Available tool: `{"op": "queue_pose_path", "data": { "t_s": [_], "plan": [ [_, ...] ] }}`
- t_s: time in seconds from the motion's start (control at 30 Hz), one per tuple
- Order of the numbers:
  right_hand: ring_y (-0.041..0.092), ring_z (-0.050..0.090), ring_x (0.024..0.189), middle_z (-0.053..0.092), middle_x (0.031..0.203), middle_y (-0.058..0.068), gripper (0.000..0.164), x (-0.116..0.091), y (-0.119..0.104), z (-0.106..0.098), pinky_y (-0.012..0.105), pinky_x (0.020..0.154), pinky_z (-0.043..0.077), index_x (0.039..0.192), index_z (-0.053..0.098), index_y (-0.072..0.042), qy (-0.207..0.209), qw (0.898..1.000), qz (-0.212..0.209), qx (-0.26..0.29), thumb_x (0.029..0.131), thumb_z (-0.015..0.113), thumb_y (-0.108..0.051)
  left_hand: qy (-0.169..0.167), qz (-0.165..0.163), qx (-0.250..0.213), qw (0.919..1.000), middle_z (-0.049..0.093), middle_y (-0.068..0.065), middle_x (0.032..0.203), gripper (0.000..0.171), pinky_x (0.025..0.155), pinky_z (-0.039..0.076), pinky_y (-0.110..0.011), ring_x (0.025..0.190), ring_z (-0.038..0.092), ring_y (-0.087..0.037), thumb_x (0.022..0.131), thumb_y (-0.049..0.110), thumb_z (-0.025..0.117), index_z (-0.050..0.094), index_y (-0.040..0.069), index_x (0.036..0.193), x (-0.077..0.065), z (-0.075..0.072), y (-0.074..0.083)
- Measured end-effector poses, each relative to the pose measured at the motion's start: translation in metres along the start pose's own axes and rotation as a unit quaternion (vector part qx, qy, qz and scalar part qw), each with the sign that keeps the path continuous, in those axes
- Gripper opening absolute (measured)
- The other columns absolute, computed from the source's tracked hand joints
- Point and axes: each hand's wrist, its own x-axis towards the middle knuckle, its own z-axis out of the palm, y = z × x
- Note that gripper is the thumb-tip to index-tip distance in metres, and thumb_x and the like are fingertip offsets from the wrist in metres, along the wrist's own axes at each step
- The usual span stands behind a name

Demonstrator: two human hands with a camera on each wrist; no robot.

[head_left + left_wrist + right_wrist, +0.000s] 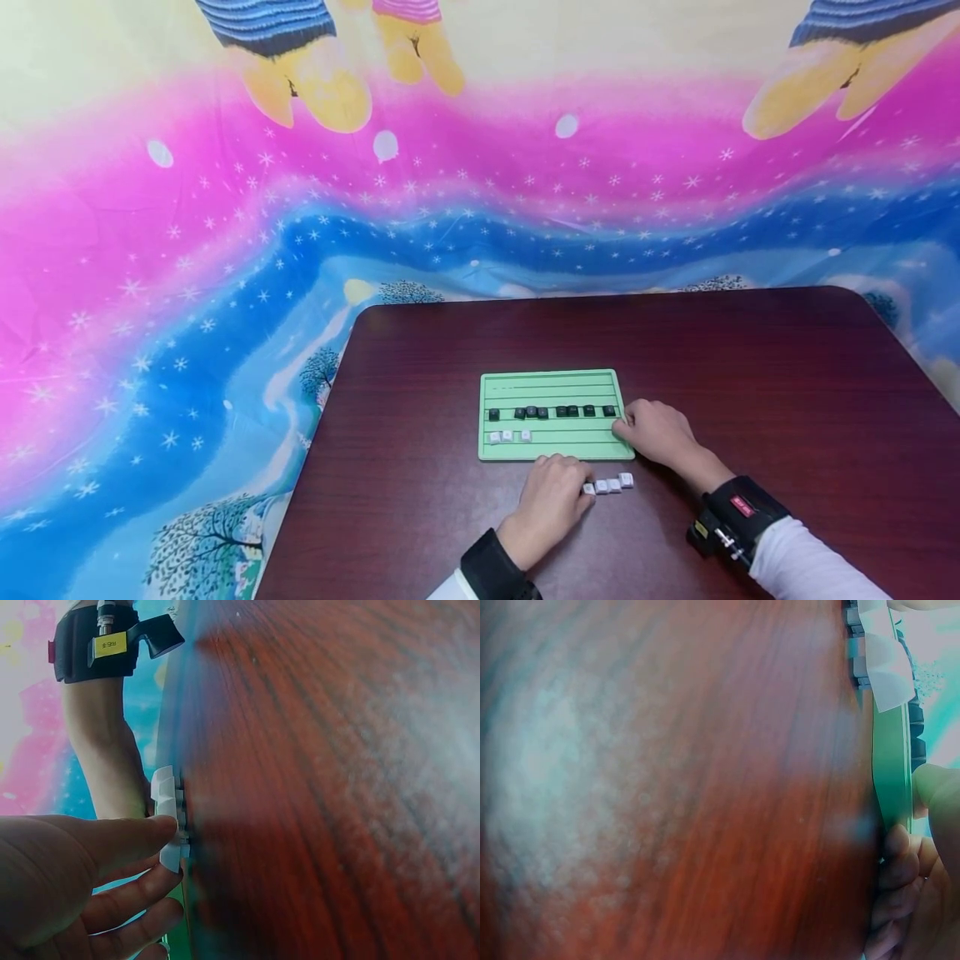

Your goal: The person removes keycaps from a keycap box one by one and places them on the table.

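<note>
My left hand (551,500) is in front of the green board (577,444), its thumb and index finger pinching a white keycap (170,858) at the left end of a short row. The other white keycaps (602,487) of that row lie on the table to its right, the last one slightly askew. At the board's right edge, my right hand (660,429) grips the rim, thumb on top and fingers curled by the side. Black keycaps (531,412) stand in a spaced line across the board. Three white keycaps (507,436) sit below them at the left.
The dark red wooden table (420,367) reaches out around the board, with rounded far corners. Behind it hangs a colourful printed cloth (525,183). A black wrist band with a small camera (708,533) is on the right forearm.
</note>
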Motion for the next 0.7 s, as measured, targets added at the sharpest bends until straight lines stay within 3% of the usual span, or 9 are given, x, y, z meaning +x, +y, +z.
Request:
{"op": "queue_pose_path", "data": {
  "t_s": [0.7],
  "plan": [
    [0.009,0.024,0.05,0.027,0.052,-0.009,0.039,-0.0008,-0.0016,-0.001,0.025,0.048,0.016,0.055,0.036,-0.02,0.001,1.0,-0.004,-0.001,0.085,0.061,-0.024,0.03,-0.02,-0.029,0.9989,0.068,0.014,0.078,0.018,0.062,0.031,-0.015,0.07,0.054,-0.002,0.082,0.038,0.082,0.075,0.024,0.09,-0.003,-0.0052,-0.0089]
  ]
}}
